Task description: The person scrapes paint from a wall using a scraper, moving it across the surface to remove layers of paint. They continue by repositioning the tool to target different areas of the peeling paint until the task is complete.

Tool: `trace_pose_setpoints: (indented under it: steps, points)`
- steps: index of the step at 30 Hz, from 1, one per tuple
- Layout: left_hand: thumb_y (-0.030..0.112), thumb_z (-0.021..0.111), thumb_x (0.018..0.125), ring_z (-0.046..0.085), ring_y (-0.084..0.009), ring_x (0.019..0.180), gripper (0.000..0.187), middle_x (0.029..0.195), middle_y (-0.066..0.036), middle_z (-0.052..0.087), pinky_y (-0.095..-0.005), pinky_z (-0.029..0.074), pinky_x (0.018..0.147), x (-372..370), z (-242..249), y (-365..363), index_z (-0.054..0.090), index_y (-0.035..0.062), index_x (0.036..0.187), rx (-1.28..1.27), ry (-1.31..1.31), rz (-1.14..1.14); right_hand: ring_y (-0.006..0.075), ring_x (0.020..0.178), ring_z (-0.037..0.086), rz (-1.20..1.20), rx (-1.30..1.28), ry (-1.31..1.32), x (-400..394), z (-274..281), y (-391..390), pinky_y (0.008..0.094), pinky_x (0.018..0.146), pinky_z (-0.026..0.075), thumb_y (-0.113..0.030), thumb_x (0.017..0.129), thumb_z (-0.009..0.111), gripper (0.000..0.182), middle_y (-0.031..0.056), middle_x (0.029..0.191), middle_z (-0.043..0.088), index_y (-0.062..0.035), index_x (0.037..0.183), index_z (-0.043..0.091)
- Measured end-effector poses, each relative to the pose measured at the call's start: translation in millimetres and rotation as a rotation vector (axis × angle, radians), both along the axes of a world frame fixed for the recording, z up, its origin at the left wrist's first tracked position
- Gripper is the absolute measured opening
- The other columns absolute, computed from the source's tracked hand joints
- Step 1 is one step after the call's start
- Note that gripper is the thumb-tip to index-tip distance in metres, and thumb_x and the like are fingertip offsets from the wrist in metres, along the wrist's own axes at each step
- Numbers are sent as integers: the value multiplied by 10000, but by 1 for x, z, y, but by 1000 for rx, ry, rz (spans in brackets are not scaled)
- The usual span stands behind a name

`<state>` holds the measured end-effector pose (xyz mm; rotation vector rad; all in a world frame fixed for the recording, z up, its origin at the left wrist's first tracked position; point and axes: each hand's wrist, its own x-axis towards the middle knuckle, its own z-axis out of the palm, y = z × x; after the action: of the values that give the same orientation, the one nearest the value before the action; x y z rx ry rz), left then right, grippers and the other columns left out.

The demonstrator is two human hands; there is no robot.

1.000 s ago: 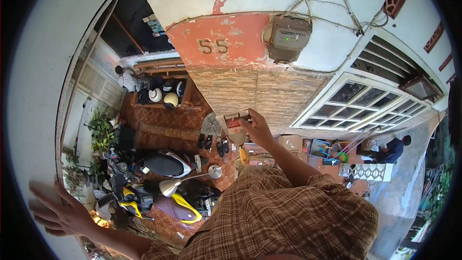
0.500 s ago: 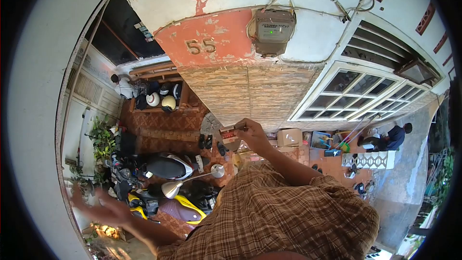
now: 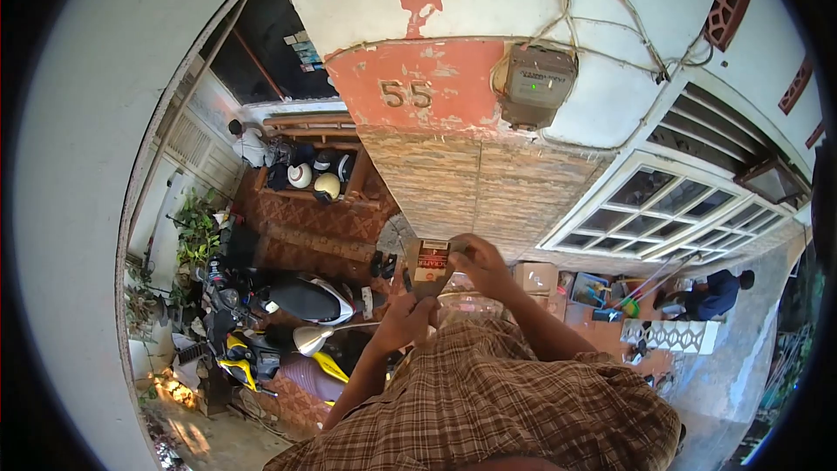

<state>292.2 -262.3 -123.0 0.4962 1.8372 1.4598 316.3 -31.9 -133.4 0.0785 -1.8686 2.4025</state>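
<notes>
In front of my chest I hold a scraper (image 3: 432, 262) with a red and cream label that reads "SCRAPER". My right hand (image 3: 481, 263) pinches its upper right side, fingers bent around the edge. My left hand (image 3: 405, 321) is closed on its lower end. The label faces up toward me, and the fingers hide parts of the edges. Beyond it stands a stone-clad wall (image 3: 436, 181), with peeling orange paint (image 3: 462, 83) above.
An electricity meter (image 3: 537, 85) and cables hang on the wall. Motorbikes (image 3: 305, 298) stand at lower left. A cardboard box (image 3: 535, 277) and a tub of tools (image 3: 590, 290) sit to the right. Two people are farther off, one by the bench (image 3: 305, 122), one at the right.
My left hand has swung in from the far left, where it was open, and now grips the scraper beside my right hand. The view has shifted, so the wall appears lower and farther right.
</notes>
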Motion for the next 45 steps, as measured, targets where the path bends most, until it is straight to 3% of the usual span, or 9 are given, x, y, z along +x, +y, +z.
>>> trace_pose_setpoints:
  steps: [2,5,9,14,17,20,28,35,45]
  points:
    - [153,459,1051,620,-110,758,247,824,-47,659,-267,500,693,-11,-4,-10,630,-25,1044,-20,4,58,251,1147,613,-320,653,239,-10,22,40,371,1016,469,-126,921,706,284,132,1151,634,-44,1178,616]
    - [218,500,1030,647,-184,766,291,810,-101,667,-332,509,706,-32,9,-33,658,-26,1050,-253,271,88,299,1244,579,-852,1067,307,-34,65,139,416,1077,425,-31,876,706,377,142,1275,642,-43,1244,623]
    - [326,573,975,662,-429,853,392,933,-250,688,-446,522,798,-46,11,-68,644,1,1182,-472,506,74,335,1096,626,-1378,1188,825,-73,251,259,396,974,474,-84,913,676,307,167,1169,670,-3,1207,640]
    - [356,582,970,654,-450,978,406,980,-272,686,-473,505,814,-36,15,-82,668,-22,1091,-567,363,117,391,1136,589,-1702,1535,1304,-172,433,426,482,961,473,-373,946,633,470,239,1283,596,-59,1296,611]
    - [350,578,972,645,-460,1004,410,1023,-286,676,-476,500,837,-30,7,-74,656,-31,1103,-557,281,193,463,1467,229,-1632,1794,480,-196,431,391,610,1180,255,-356,1051,216,616,328,1587,163,107,1448,305]
    - [336,568,976,636,-474,1012,409,1076,-296,661,-490,495,849,-33,-15,-62,622,-34,1141,-550,269,271,414,1182,559,-1897,1891,805,-214,429,428,505,983,445,-493,917,613,579,282,1321,556,-89,1331,590]
    - [224,539,976,594,-518,916,256,901,-301,640,-549,484,730,-93,-43,-15,563,7,1109,-265,413,372,403,1198,572,-1896,1505,1330,-235,420,458,513,1036,430,-477,876,606,478,231,1293,612,-142,1202,703]
    - [274,613,965,644,-456,760,238,786,-218,660,-531,493,645,-223,-19,90,595,38,938,-309,977,283,385,1123,603,-1957,1448,1398,-239,423,468,507,979,468,-456,833,639,423,222,1190,652,-114,1063,737]
    - [338,624,960,679,-389,738,268,771,-154,692,-514,522,652,-335,39,202,604,71,954,-316,1157,257,416,1284,406,-1762,1572,740,-222,413,407,547,1068,366,-375,953,441,494,278,1378,393,6,1265,488]
